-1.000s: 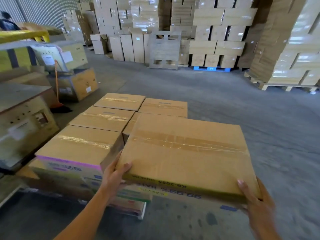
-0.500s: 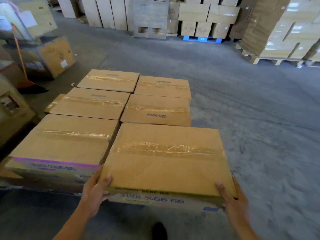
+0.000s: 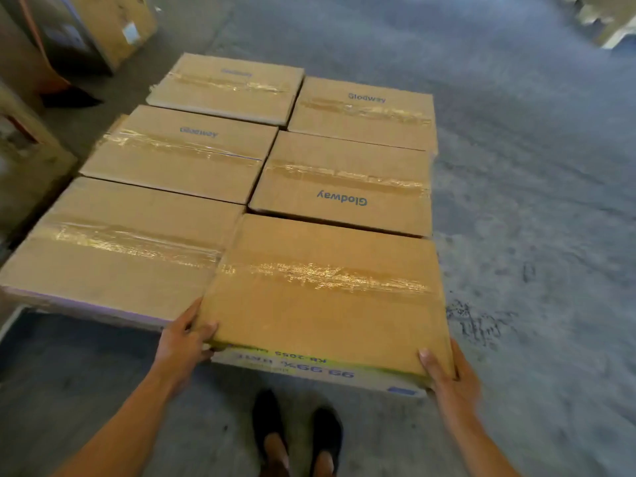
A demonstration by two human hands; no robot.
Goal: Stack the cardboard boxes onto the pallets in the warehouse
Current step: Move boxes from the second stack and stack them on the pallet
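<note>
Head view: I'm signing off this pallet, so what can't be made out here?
Head view throughout.
Pallet: hidden under the boxes.
Underside of the near-right box: hidden by its own top, so whether it has landed is unclear.
Left hand and right hand: fingers partly hidden behind its corners.
Print on its front side: blurred.
Stack at upper right: cut off by the edge.
</note>
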